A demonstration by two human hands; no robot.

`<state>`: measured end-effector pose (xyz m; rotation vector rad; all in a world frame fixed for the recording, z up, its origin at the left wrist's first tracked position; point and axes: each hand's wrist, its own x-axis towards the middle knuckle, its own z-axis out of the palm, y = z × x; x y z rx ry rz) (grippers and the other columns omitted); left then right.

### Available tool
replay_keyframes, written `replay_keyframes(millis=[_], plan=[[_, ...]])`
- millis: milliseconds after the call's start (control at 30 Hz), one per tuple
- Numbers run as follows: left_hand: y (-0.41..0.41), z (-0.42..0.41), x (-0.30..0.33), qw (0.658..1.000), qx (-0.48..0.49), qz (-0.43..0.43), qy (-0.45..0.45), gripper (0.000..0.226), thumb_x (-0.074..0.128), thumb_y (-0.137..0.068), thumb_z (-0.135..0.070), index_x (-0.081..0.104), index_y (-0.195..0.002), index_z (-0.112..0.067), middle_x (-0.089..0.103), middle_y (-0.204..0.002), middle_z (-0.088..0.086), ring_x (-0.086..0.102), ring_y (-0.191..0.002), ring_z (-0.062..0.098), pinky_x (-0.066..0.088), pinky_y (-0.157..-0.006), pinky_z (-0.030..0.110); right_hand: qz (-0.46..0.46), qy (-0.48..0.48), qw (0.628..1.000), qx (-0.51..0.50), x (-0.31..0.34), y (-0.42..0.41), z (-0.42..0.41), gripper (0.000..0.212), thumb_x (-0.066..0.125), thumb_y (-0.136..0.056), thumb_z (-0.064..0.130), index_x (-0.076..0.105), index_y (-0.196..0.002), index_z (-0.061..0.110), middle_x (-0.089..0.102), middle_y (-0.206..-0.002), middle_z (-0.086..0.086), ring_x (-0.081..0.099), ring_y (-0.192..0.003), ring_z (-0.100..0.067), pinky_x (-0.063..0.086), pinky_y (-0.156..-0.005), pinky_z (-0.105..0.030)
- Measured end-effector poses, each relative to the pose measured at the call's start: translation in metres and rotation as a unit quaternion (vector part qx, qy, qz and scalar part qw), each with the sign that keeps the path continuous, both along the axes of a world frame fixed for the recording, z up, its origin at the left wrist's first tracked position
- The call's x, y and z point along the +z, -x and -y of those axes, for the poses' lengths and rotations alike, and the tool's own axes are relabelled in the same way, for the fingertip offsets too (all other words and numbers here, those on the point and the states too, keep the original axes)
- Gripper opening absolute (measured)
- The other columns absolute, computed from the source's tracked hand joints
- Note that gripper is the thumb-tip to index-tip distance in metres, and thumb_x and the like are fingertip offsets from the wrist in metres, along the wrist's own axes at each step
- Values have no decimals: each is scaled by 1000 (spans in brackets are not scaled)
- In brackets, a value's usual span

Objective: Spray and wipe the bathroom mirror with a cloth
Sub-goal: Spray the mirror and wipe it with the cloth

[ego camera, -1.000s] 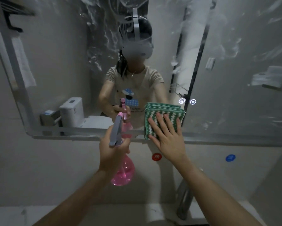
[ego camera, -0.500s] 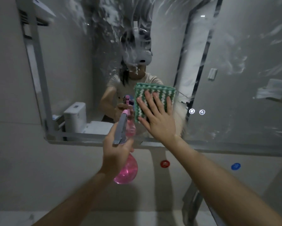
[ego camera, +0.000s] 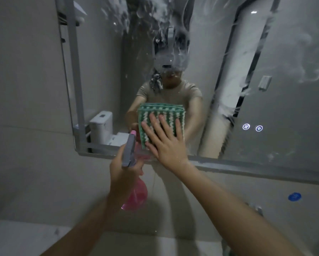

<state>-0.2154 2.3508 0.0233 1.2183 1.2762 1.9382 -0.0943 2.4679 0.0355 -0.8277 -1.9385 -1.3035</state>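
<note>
A wide bathroom mirror [ego camera: 284, 100] fills the wall ahead, streaked with white foam across its upper part. My right hand [ego camera: 166, 143] lies flat with straight fingers on a folded green-and-white cloth [ego camera: 160, 115], pressing it against the lower middle of the glass. My left hand [ego camera: 123, 172] grips the neck of a pink spray bottle [ego camera: 136, 196] with a grey trigger head, held just left of the cloth and below the mirror's bottom edge. The nozzle points toward the glass.
Two lit touch icons [ego camera: 252, 127] glow on the mirror at the right. A blue round sticker [ego camera: 294, 196] sits on the tiled wall below the mirror. The mirror's metal frame [ego camera: 99, 154] runs along the bottom. A pale countertop [ego camera: 25, 237] lies at the lower left.
My right hand slid the cloth up from the mirror's bottom edge and leftward over the glass. The left hand kept hold of the bottle. My view shifted right and up.
</note>
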Motion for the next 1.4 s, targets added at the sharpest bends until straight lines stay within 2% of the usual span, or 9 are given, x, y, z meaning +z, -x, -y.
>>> replay_keyframes(millis=[100, 400, 600, 800, 900, 1000, 1100, 1233, 1400], plan=[[-4, -1, -2, 1000, 1, -20, -1, 56, 56, -76, 10, 60, -110, -34, 53, -48, -12, 42, -41, 5, 38, -43, 23, 29, -6, 1000, 3, -1, -5, 0, 54, 38, -98, 49, 32, -148, 29, 23, -155, 1, 22, -143, -19, 9, -115, -49], [8, -24, 74, 994, 56, -53, -79, 31, 61, -75, 7, 59, -103, -6, 47, -60, -3, 44, -50, 5, 37, -48, 17, 61, -66, 995, 34, 119, -7, -10, 59, 41, -95, 55, 35, -147, 29, 32, -153, -1, 29, -142, -20, 16, -114, -49], [9, -23, 120, 990, 55, -65, -111, 12, 59, -65, -14, 52, -70, -23, 51, -60, 8, 50, -61, 30, 47, -58, 51, -24, -86, 996, 19, 161, -42, -13, 57, 37, -97, 56, 34, -147, 29, 29, -155, -1, 24, -143, -20, 20, -114, -52], [-15, -22, 131, 990, 48, -90, -100, 29, 61, -70, -3, 59, -75, -31, 52, -59, 9, 47, -58, 25, 41, -54, 41, -105, -61, 992, -26, 148, -89, -11, 59, 36, -98, 55, 29, -149, 28, 26, -156, -2, 18, -144, -19, 14, -115, -52], [-32, -19, 124, 993, 20, -84, -83, 20, 57, -73, 10, 58, -91, 3, 51, -49, -7, 46, -45, 11, 38, -47, 22, -119, -37, 991, -45, 134, -107, -11, 60, 33, -98, 55, 26, -150, 26, 24, -157, -4, 16, -145, -20, 13, -115, -53], [-43, -13, 115, 993, 3, -95, -70, 19, 58, -71, 13, 58, -82, -3, 49, -46, -9, 45, -40, 3, 36, -41, 14, -136, -19, 988, -70, 122, -116, -9, 61, 31, -98, 56, 23, -151, 26, 21, -157, -5, 13, -145, -19, 12, -115, -53], [-41, -10, 110, 993, -7, -94, -68, 28, 60, -72, 10, 57, -72, -18, 53, -52, -5, 51, -49, 11, 40, -45, 18, -147, -18, 986, -77, 119, -113, -9, 60, 29, -98, 54, 23, -150, 25, 23, -157, -7, 13, -145, -21, 11, -114, -54], [-25, -10, 113, 994, 8, -87, -66, 14, 59, -75, 11, 57, -83, 0, 54, -57, 2, 52, -48, 10, 41, -44, 16, -192, -12, 979, -69, 128, -83, -10, 59, 27, -99, 50, 26, -149, 20, 25, -156, -12, 13, -143, -27, 5, -113, -56], [9, -2, 104, 993, 53, -85, -57, 11, 60, -72, 8, 55, -70, -2, 55, -61, 14, 53, -55, 20, 45, -51, 28, -172, -15, 984, -45, 133, -20, -7, 61, 30, -97, 48, 20, -150, 19, 22, -155, -13, 2, -146, -26, -10, -113, -54]])
